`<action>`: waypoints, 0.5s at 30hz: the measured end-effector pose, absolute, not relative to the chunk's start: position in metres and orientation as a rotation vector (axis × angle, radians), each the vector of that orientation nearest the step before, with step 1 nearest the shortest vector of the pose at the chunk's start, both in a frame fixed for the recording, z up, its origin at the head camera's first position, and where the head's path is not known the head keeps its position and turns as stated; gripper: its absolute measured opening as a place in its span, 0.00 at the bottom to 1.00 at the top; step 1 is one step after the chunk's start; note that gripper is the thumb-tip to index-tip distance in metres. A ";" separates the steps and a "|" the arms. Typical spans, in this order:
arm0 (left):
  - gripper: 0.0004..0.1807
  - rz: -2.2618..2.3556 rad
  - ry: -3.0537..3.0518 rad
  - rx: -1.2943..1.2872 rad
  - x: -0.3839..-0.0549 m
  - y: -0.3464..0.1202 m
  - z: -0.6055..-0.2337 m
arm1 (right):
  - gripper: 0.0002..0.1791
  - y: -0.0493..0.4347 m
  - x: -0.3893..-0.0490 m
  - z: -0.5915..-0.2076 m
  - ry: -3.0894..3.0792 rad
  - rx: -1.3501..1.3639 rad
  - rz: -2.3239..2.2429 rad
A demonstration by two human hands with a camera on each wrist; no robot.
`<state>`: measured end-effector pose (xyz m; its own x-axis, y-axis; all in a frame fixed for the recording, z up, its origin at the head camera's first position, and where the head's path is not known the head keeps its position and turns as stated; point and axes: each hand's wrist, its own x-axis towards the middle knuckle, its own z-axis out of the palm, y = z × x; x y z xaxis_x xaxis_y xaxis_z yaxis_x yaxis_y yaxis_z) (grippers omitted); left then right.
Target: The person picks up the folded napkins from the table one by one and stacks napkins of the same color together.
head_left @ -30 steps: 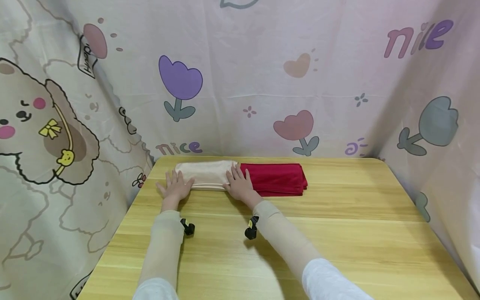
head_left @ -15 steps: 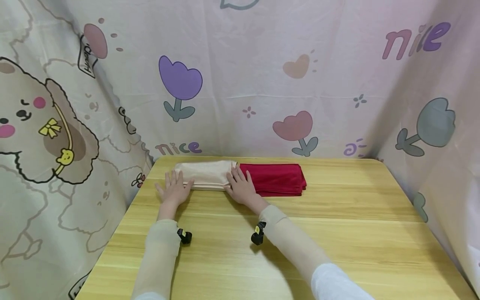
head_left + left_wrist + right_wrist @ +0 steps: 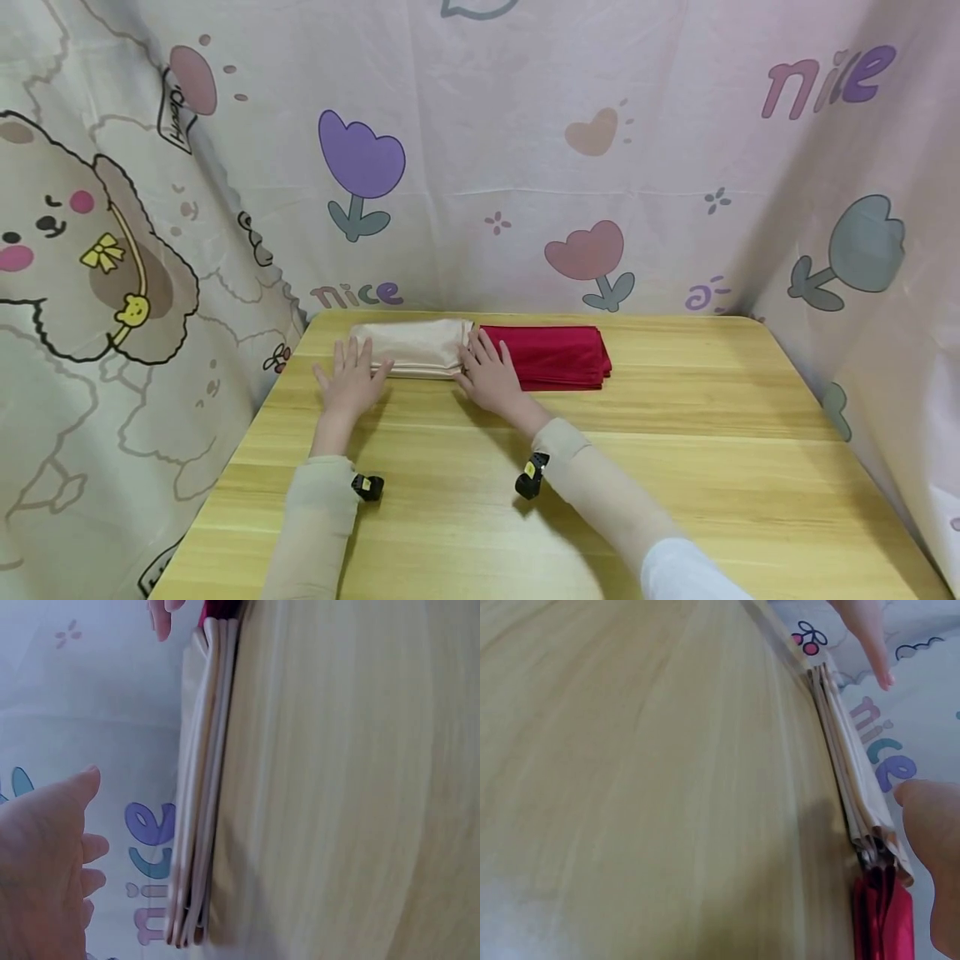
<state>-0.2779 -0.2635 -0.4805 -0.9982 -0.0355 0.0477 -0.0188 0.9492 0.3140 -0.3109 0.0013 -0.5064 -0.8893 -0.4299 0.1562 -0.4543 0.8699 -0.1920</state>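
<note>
A folded cream cloth (image 3: 417, 343) lies near the table's far edge, its stacked layers (image 3: 201, 780) showing from the side in the left wrist view. Against its right end lies a folded red cloth (image 3: 561, 357). My left hand (image 3: 351, 385), fingers spread and straight, hovers over the cream cloth's left end; a gap shows between them in the left wrist view. My right hand (image 3: 491, 377) is above the place where the two cloths meet, fingers extended. In the right wrist view that hand (image 3: 934, 840) also appears raised off the fabric. Neither hand holds anything.
The wooden table (image 3: 450, 508) stretches toward me and to the right of the cloths. A patterned curtain (image 3: 480, 150) hangs right behind the table and along both sides. Small black cameras are strapped to both wrists.
Both hands have lifted slightly off the cream cloth, and the forearms have drawn back toward me. The right hand has shifted a little to the right. The cloths lie as before.
</note>
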 end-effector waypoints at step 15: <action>0.44 -0.512 -2.954 -0.035 -0.254 -0.244 -0.459 | 0.35 0.028 -0.293 -0.485 -2.891 0.646 0.364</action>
